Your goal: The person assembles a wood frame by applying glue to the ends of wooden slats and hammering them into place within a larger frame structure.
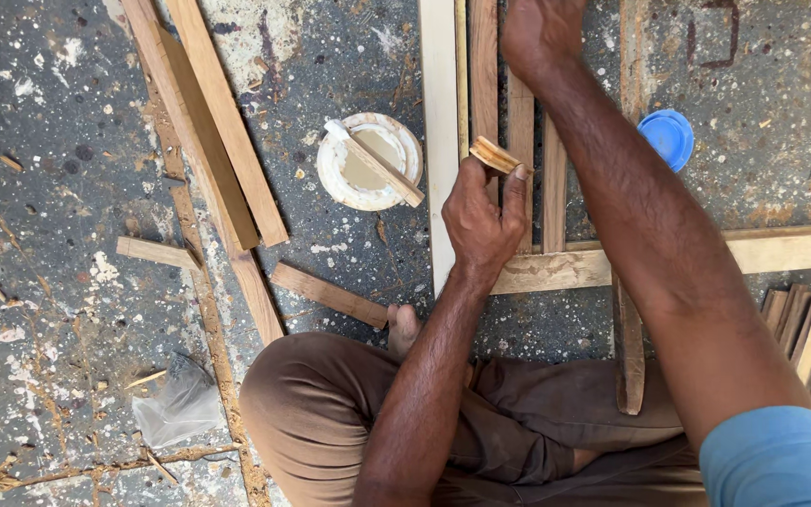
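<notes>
Left hand [481, 221] has its grip closed around a small flat wooden block [496, 155], held over the pale wooden frame [443, 141] on the floor. Just left sits a round white tub [368, 161] of beige paste with a wooden stick [382, 167] across it. Right hand [539, 33] rests on the slats; can't tell its grip, and a blue round lid [668, 137] lies beyond.

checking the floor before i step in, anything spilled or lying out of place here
Loose wooden offcuts and shavings lie scattered on the paint-spattered grey floor. A crumpled clear plastic bag lies among them. A round white tub of pale paste sits open with a stick laid across it. The left hand pinches a small wooden block.
</notes>
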